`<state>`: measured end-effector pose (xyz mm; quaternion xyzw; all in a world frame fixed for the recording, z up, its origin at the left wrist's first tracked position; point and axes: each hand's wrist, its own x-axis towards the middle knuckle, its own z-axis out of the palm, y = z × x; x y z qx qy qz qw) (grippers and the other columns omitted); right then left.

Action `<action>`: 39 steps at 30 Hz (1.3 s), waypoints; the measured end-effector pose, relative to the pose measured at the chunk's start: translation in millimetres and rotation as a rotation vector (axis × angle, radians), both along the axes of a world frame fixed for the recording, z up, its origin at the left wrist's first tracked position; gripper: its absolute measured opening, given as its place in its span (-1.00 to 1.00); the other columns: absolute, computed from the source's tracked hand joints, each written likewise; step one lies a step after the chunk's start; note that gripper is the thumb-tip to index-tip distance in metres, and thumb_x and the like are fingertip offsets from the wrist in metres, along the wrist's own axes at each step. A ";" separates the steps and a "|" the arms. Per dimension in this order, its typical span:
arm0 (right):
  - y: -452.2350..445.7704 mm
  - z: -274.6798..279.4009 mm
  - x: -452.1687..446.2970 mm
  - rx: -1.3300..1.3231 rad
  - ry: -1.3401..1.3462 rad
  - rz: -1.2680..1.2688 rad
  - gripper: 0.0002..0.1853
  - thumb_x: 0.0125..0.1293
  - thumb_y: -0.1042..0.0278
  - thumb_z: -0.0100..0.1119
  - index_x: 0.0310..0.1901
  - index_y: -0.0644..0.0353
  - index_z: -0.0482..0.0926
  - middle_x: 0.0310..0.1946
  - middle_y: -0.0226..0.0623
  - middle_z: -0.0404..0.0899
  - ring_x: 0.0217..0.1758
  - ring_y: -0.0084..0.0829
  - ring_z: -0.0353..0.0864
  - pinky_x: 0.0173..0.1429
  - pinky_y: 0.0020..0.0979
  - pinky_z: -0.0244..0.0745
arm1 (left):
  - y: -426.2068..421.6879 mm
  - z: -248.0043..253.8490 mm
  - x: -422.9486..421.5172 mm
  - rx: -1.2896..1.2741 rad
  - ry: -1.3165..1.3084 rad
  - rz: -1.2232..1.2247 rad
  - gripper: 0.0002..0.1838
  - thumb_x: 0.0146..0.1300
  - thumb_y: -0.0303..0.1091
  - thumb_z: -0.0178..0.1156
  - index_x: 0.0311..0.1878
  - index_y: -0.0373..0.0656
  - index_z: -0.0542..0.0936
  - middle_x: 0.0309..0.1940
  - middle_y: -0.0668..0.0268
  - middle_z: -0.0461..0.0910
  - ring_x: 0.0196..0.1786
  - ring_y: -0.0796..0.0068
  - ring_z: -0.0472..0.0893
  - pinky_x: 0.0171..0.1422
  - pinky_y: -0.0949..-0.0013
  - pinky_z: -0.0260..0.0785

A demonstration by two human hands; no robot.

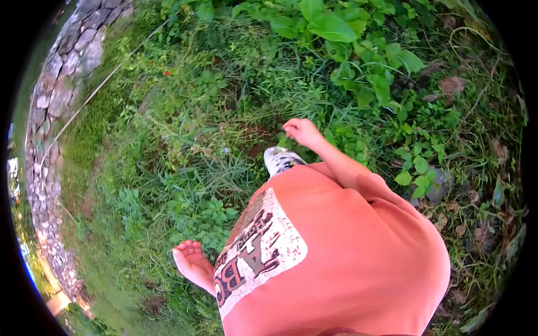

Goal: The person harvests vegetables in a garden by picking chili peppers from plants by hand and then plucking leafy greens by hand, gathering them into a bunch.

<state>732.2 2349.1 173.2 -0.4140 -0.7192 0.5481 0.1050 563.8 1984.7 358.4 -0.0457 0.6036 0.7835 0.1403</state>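
My left hand [193, 264] hangs at the lower left beside my orange shirt [358, 246]. Its palm is partly turned up, the fingers loosely bent and apart from the thumb, with nothing in it. Farther forward, my right hand [302, 133] hovers above the greenery with its fingers curled in; no object shows in it. Just below that hand, a white shoe with dark spots [281, 160] shows on the ground. Low grass and weeds [185, 168] lie under both hands. A printed white patch [283, 252] covers the shirt's front.
Along the left runs a stone wall [61, 84], with a thin pale stem or cord [89, 98] slanting near it. Broad-leaved plants [333, 28] grow ahead. To the right are tangled vines, dry leaves [453, 85] and a grey stone [439, 185].
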 end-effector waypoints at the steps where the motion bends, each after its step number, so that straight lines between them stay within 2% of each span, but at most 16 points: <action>1: 6.4 -0.6 3.9 -0.076 0.051 -0.085 -0.80 0.22 0.42 0.01 -0.17 0.24 0.55 -0.46 -0.34 0.59 -0.44 -0.56 0.54 -0.28 -0.52 0.47 | -1.9 -3.1 0.0 0.015 -0.037 0.009 -0.70 0.31 -0.15 -0.01 -0.31 -0.24 0.43 -0.40 0.24 0.48 -0.34 0.43 0.45 -0.19 0.37 0.35; 4: 24.9 13.8 15.5 -0.235 0.067 -0.242 -0.81 0.28 0.42 -0.03 -0.18 0.25 0.55 -0.47 -0.39 0.57 -0.50 -0.62 0.48 -0.35 -0.57 0.43 | -5.1 -10.1 3.0 0.072 -0.146 0.010 -0.69 0.31 -0.12 -0.02 -0.32 -0.21 0.43 -0.42 0.27 0.48 -0.37 0.43 0.44 -0.21 0.37 0.34; 8: 46.1 15.4 1.1 -0.295 0.055 -0.293 -0.78 0.31 0.28 -0.04 -0.15 0.18 0.54 -0.48 -0.44 0.56 -0.52 -0.66 0.45 -0.41 -0.60 0.37 | -4.8 -13.6 -4.1 0.073 -0.174 0.091 -0.67 0.33 -0.10 -0.05 -0.30 -0.22 0.44 -0.42 0.28 0.48 -0.36 0.44 0.45 -0.22 0.38 0.35; 10: 57.7 12.0 -21.3 -0.402 0.135 -0.400 -0.75 0.33 0.20 -0.07 -0.14 0.14 0.53 -0.46 -0.46 0.55 -0.51 -0.66 0.43 -0.42 -0.61 0.36 | -2.9 -10.8 -5.7 0.076 -0.180 0.146 -0.66 0.33 -0.10 -0.07 -0.30 -0.22 0.44 -0.42 0.28 0.48 -0.36 0.45 0.45 -0.22 0.39 0.35; 12: 70.7 13.4 -59.7 -0.409 0.170 -0.323 -0.72 0.35 0.19 -0.09 -0.07 0.16 0.49 -0.42 -0.46 0.53 -0.46 -0.66 0.43 -0.38 -0.60 0.34 | 3.0 -5.2 -10.9 0.053 -0.137 0.197 -0.66 0.35 -0.10 -0.10 -0.30 -0.22 0.44 -0.43 0.28 0.48 -0.36 0.46 0.46 -0.22 0.41 0.35; 18: 134.9 13.5 -221.6 -0.475 0.278 -0.142 -0.75 0.35 0.22 -0.08 -0.10 0.17 0.50 -0.36 -0.45 0.54 -0.40 -0.64 0.45 -0.31 -0.57 0.39 | 38.5 -9.8 -37.6 0.037 -0.087 0.390 -0.71 0.34 -0.17 -0.06 -0.27 -0.23 0.46 -0.41 0.28 0.51 -0.38 0.49 0.46 -0.24 0.44 0.35; 20: 158.5 6.4 -284.7 -0.534 0.353 -0.068 -0.76 0.34 0.24 -0.07 -0.10 0.18 0.50 -0.36 -0.45 0.54 -0.39 -0.64 0.46 -0.30 -0.56 0.40 | 68.4 -10.5 -49.9 0.007 -0.144 0.424 -0.71 0.33 -0.18 -0.06 -0.25 -0.23 0.47 -0.41 0.27 0.51 -0.37 0.48 0.47 -0.25 0.44 0.35; 23: 183.6 -16.3 -371.5 -0.615 0.328 -0.023 -0.80 0.32 0.31 -0.05 -0.11 0.17 0.49 -0.36 -0.46 0.54 -0.40 -0.64 0.47 -0.33 -0.56 0.40 | 139.5 -4.2 -86.3 -0.113 -0.163 0.199 -0.73 0.32 -0.24 -0.04 -0.18 -0.28 0.47 -0.32 0.19 0.55 -0.34 0.41 0.53 -0.17 0.36 0.40; 27: 196.5 -60.8 -444.8 -0.807 0.297 -0.159 -0.84 0.31 0.36 -0.04 -0.15 0.14 0.50 -0.39 -0.46 0.54 -0.44 -0.63 0.48 -0.40 -0.55 0.40 | 249.8 -4.3 -172.7 -0.283 -0.127 -0.161 -0.71 0.33 -0.28 -0.08 -0.08 -0.33 0.45 -0.20 0.11 0.55 -0.26 0.32 0.59 -0.10 0.32 0.43; 30: 214.9 -115.2 -449.5 -0.933 0.197 -0.311 -0.85 0.26 0.32 0.02 -0.17 0.10 0.50 -0.42 -0.46 0.53 -0.51 -0.58 0.46 -0.45 -0.48 0.41 | 333.1 -43.9 -248.9 -0.303 -0.097 -0.295 -0.66 0.35 -0.27 -0.11 0.00 -0.35 0.41 -0.04 0.08 0.47 -0.08 0.25 0.56 0.01 0.28 0.40; 32: 232.4 -143.4 -449.2 -0.992 0.052 -0.496 -0.85 0.26 0.30 0.01 -0.17 0.05 0.51 -0.40 -0.45 0.52 -0.42 -0.54 0.47 -0.36 -0.42 0.43 | 368.9 -82.0 -304.9 -0.369 -0.085 -0.222 -0.60 0.35 -0.25 -0.13 0.13 -0.35 0.34 0.11 0.05 0.36 0.11 0.21 0.44 0.12 0.25 0.34; 34: 259.8 -196.8 -452.3 -0.995 -0.007 -0.674 -0.84 0.27 0.27 0.01 -0.16 0.03 0.52 -0.37 -0.41 0.50 -0.39 -0.48 0.45 -0.31 -0.34 0.43 | 394.5 -131.7 -354.4 -0.427 -0.105 -0.114 -0.51 0.35 -0.26 -0.12 0.26 -0.33 0.19 0.24 0.05 0.21 0.28 0.20 0.26 0.23 0.21 0.22; 35: 270.3 -207.5 -455.6 -0.959 -0.042 -0.663 -0.83 0.27 0.27 0.01 -0.15 0.03 0.52 -0.35 -0.42 0.50 -0.38 -0.48 0.45 -0.30 -0.33 0.43 | 403.0 -150.5 -374.7 -0.438 -0.123 -0.112 -0.51 0.35 -0.26 -0.12 0.26 -0.33 0.19 0.24 0.05 0.21 0.28 0.20 0.26 0.23 0.21 0.22; 37: 284.8 -220.1 -464.3 -0.906 -0.075 -0.584 -0.79 0.27 0.30 -0.01 -0.09 0.03 0.50 -0.31 -0.43 0.49 -0.34 -0.49 0.43 -0.24 -0.32 0.43 | 413.7 -180.5 -404.6 -0.340 -0.296 0.024 -0.45 0.32 -0.31 -0.10 0.33 -0.27 0.07 0.32 0.07 0.08 0.34 0.24 0.15 0.30 0.23 0.13; 39: 283.5 -233.7 -478.5 -0.894 -0.126 -0.492 -0.65 0.23 0.42 -0.02 0.07 -0.04 0.39 -0.15 -0.39 0.45 -0.20 -0.45 0.40 -0.16 -0.26 0.43 | 413.7 -192.4 -426.2 -0.350 -0.255 -0.016 -0.44 0.31 -0.33 -0.09 0.34 -0.23 0.05 0.33 0.14 0.05 0.31 0.29 0.17 0.28 0.19 0.13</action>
